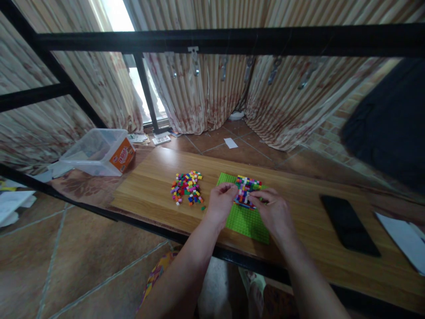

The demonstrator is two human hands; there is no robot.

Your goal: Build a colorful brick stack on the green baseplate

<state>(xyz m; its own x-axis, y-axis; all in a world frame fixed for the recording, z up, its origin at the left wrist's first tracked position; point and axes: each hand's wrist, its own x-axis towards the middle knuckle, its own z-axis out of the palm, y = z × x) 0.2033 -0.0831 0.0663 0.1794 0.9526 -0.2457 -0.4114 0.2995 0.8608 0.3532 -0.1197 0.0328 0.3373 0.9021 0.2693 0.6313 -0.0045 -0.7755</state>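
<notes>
A green studded baseplate (247,225) lies on the wooden table in front of me. Rows of small multicoloured toy bricks (244,184) cover its upper middle part. My left hand (221,201) is at the left side of these rows, thumb and fingers pinched together; whatever sits between them is hidden. From the right, my right hand (274,212) reaches over the rows with thumb and forefinger closed at the bricks. Any piece in that pinch is too small to make out. Left of the baseplate is a loose pile of coloured bricks (187,188), with a single green brick (203,208) apart from it.
A black flat slab like a tablet (348,226) and white papers (403,241) lie on the right of the table (302,212). A clear plastic box (96,153) with an orange label stands beyond its left end. A black metal bar (212,42) crosses above, before curtains.
</notes>
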